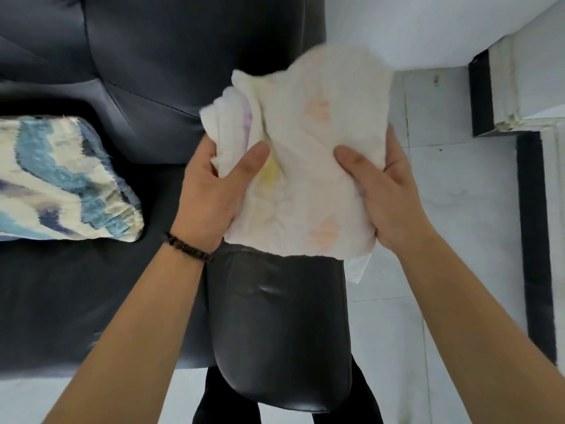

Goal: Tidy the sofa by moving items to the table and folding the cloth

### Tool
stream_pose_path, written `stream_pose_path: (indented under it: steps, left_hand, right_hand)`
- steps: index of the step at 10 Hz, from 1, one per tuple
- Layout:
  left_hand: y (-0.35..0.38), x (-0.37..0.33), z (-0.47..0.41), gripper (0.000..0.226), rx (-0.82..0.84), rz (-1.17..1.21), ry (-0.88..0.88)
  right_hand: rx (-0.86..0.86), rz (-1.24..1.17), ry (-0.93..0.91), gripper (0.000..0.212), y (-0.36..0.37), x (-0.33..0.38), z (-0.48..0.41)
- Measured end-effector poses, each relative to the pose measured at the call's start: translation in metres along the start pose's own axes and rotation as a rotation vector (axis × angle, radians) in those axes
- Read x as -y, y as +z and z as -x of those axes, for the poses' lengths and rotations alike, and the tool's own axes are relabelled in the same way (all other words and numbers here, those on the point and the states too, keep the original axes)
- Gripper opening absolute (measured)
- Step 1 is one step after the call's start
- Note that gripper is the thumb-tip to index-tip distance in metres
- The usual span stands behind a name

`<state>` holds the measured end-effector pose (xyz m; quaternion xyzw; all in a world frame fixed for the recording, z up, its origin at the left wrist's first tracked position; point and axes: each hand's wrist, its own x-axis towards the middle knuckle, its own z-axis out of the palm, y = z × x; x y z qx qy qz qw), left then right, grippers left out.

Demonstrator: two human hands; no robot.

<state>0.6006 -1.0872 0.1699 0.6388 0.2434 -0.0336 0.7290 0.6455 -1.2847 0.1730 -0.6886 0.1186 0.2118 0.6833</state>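
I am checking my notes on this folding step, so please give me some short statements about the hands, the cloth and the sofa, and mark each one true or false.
1. Both hands hold the white cloth. True: the left hand and the right hand each have a grip on one side, thumbs on top.
2. The cloth lies flat on the seat. False: it is bunched and held above the sofa armrest.
3. A blue patterned cushion lies on the sofa, left of the hands. True.
4. The bead bracelet is on the right wrist. False: it is on the left wrist.
5. The cloth is plain black. False: it is white with pale coloured marks.
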Motion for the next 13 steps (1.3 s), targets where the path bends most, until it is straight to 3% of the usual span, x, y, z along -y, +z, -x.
stream_pose_path:
  steps: [1,2,3,4,5,6,7,9,11,12,13]
  left_hand:
    - [0.002,-0.013,0.01,0.043,-0.03,0.005,0.207]
    - [0.0,0.013,0.0,0.037,-0.138,-0.086,0.129]
    - [-0.006,0.055,-0.015,0.056,-0.112,-0.272,-0.163]
    - [-0.011,0.079,-0.001,0.096,-0.283,-0.343,-0.289]
    - [-0.003,0.091,0.044,0.083,-0.34,-0.59,0.011]
    - [0.003,0.117,0.076,0.065,-0.181,-0.93,0.273]
    - [0.006,0.142,0.083,0.063,0.0,-1.021,0.115]
    - [-0.001,0.144,0.075,0.065,0.071,-1.077,0.066]
    - [-0.013,0.13,0.076,0.063,0.184,-1.1,0.006]
    - [-0.013,0.108,0.073,0.064,0.22,-1.184,-0.042]
    - [-0.015,0.067,0.091,0.061,0.14,-1.327,-0.002]
  right_hand:
    - [-0.047,-0.127,-0.152,0.043,-0.001,0.02,0.006]
    - [-0.128,-0.03,-0.088,0.031,-0.003,-0.001,-0.011]
    - [-0.12,0.308,0.111,0.061,-0.001,-0.041,-0.024]
    - [-0.186,0.471,-0.017,0.081,-0.006,-0.068,-0.001]
    - [-0.166,0.784,-0.325,0.07,-0.009,-0.085,0.038]
    - [-0.06,0.954,-0.418,0.065,-0.006,-0.112,0.057]
    - [0.044,1.021,-0.382,0.064,-0.008,-0.13,0.055]
    - [0.128,1.113,-0.401,0.067,-0.018,-0.132,0.044]
    - [0.156,1.157,-0.276,0.068,-0.014,-0.126,0.048]
    - [0.19,1.232,-0.179,0.069,-0.012,-0.1,0.049]
    - [0.175,1.292,-0.122,0.067,-0.012,-0.056,0.069]
